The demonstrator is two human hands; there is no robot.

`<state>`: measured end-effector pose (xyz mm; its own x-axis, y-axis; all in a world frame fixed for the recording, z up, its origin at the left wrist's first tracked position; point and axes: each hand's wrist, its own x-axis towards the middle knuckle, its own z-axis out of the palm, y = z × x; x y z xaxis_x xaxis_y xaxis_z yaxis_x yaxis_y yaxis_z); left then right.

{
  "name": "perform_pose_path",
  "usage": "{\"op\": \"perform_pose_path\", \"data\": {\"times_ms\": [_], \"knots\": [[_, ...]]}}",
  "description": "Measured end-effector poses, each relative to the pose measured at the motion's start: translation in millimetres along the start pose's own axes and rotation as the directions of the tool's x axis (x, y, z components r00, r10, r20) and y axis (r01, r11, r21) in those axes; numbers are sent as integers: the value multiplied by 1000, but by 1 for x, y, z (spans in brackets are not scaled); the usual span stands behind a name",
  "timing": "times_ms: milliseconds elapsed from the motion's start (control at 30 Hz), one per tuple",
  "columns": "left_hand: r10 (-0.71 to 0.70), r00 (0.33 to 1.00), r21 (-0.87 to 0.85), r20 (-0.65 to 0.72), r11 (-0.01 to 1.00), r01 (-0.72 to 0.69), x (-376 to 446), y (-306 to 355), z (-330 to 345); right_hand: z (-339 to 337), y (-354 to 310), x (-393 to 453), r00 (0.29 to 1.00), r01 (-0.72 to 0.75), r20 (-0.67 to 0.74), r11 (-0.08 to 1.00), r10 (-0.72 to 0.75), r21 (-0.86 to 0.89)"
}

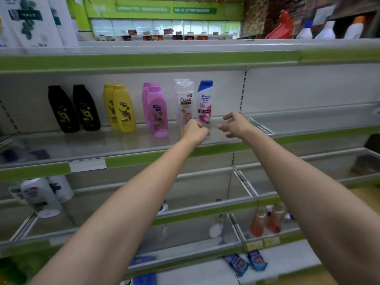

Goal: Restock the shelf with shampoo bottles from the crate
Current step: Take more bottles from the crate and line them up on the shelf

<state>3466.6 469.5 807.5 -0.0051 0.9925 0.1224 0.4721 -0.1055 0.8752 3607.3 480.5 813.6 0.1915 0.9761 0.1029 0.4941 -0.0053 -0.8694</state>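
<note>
Head & Shoulders bottle, gripped low by left hand (right hand loose), crowds Clear bottle.

- Both bare forearms reached forward and up, converging toward the middle of the view.
- The left hand was curled, knuckles toward the camera, fingers closed round something at its front.
- The right hand hovered just beside it, fingers spread, loosely bent and holding nothing.
</note>
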Motion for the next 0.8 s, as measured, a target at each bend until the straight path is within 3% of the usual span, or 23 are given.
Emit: {"op": "perform_pose_path", "data": {"times_ms": [133,433,667,800], "knots": [[67,991,74,117,994,-76,-22,-3,22,-11,21,-32,999,28,-14,963,-34,-268],[58,912,162,405,978,-133,-47,-36,105,-30,96,-85,989,-129,13,887,150,-444],[30,775,266,631,930,-253,-56,-83,172,-19,184,-110,927,-337,-19,808,375,-484],[-7,642,331,766,862,-385,-65,-120,212,-2,243,-133,865,-445,-22,747,501,-493]]}}
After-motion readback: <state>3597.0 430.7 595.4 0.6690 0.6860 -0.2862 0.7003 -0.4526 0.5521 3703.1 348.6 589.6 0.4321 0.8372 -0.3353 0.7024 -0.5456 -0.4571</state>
